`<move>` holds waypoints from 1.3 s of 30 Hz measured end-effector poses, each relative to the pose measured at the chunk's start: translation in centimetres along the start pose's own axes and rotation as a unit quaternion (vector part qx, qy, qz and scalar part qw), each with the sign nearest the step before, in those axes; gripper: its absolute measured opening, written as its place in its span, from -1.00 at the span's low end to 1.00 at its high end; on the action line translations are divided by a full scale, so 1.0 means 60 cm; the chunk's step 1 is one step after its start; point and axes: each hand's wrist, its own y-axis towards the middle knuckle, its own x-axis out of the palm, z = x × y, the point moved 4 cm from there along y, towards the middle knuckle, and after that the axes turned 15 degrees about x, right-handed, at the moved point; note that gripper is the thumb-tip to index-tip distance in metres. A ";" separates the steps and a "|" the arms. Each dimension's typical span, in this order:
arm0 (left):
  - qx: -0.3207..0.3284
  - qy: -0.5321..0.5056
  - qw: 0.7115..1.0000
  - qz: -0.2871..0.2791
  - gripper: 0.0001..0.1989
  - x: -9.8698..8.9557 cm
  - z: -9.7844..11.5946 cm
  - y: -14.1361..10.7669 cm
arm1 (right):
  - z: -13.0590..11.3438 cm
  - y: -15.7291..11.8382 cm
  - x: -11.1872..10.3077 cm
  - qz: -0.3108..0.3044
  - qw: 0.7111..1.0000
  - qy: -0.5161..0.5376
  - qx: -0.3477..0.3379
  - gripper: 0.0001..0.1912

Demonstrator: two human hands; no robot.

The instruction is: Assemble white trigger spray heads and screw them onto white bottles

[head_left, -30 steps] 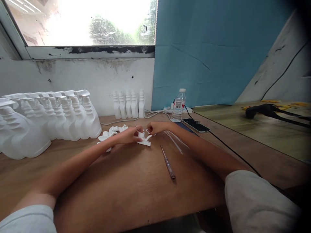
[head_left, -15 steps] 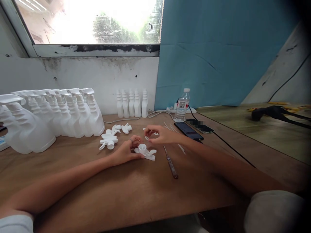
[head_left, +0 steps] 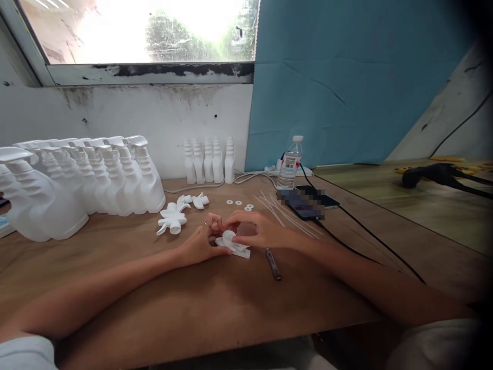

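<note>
A white spray trigger head (head_left: 242, 253) lies on the brown table with its round collar facing up. My left hand (head_left: 200, 244) is closed around its left end, thumb in front and fingers behind. My right hand (head_left: 252, 228) bends over the collar, thumb and fingertips closed at its mouth. The small white washer pinched in that hand is mostly hidden by the fingers and the collar. Beyond the right hand, several flat white washers (head_left: 239, 203) lie on the table. A screwdriver (head_left: 273, 264) rests just right of the spray head, its tip hidden under my right hand.
More white spray heads (head_left: 172, 221) are heaped left of my hands. Large white spray bottles (head_left: 115, 185) stand in rows at the left, smaller bottles (head_left: 209, 162) along the wall. Thin white tubes (head_left: 292, 218), phones (head_left: 300, 204), cables and a water bottle (head_left: 289, 164) are at the right.
My right hand has brought the washer left and down onto the spray head's collar. That uncovers the other washers and tubes behind it. My left hand keeps its hold.
</note>
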 end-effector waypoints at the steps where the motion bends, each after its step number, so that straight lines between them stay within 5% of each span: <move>1: 0.005 0.009 1.000 0.000 -0.47 -0.001 0.000 0.000 | 0.001 -0.002 0.000 0.004 1.000 0.002 -0.005 -0.76; 9: 0.078 0.178 0.979 -0.059 -0.71 -0.006 0.007 0.000 | 0.007 -0.015 0.007 0.010 0.990 -0.087 -0.112 -0.86; 18: 0.113 0.209 0.969 -0.063 -0.69 -0.010 0.002 -0.006 | -0.013 -0.016 0.011 0.041 0.970 -0.189 -0.144 -0.86; 24: 0.059 0.260 0.961 -0.077 -0.67 -0.013 0.006 -0.006 | -0.025 -0.018 0.030 0.082 0.939 -0.319 -0.101 -0.73; 29: 0.072 0.240 0.964 -0.091 -0.70 -0.013 0.005 -0.009 | -0.021 -0.018 0.029 0.005 0.991 -0.121 -0.051 -0.81; 35: 0.081 0.259 0.958 -0.097 -0.68 -0.009 0.007 -0.010 | 0.002 -0.005 0.011 -0.063 0.997 0.040 0.015 -0.80; 39: 0.070 0.244 0.964 -0.080 -0.60 -0.008 0.005 -0.010 | 0.056 0.008 -0.050 0.031 0.983 0.006 0.178 -0.71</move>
